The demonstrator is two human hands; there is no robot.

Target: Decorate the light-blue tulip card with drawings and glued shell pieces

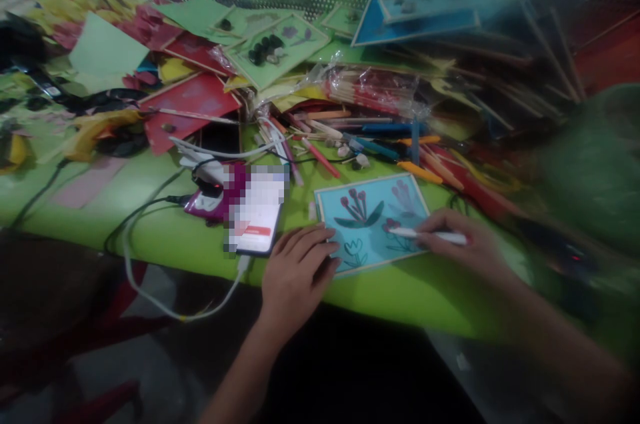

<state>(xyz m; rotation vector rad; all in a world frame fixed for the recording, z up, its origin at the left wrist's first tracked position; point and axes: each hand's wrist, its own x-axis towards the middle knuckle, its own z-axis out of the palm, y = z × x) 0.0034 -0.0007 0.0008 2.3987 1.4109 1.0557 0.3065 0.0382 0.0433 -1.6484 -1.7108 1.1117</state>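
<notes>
The right hand (463,241) grips a white pen (430,235), its tip on a blue card (367,249) (flowers drawn across it) that lies at the green worktop's (395,291) near edge. The left hand (297,271), grip empty, rests fingertips on the card's left side, beside a phone (259,211).

Left hand (300,267) flat, fingers together; right hand (453,241) in pinch grip.

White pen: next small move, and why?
I'd probably make a short stroke on the lower-right flower: the right hand holds the white pen with its tip right by that bloom, and the left hand rests at the blue card's left side, apparently steadying it.
</notes>
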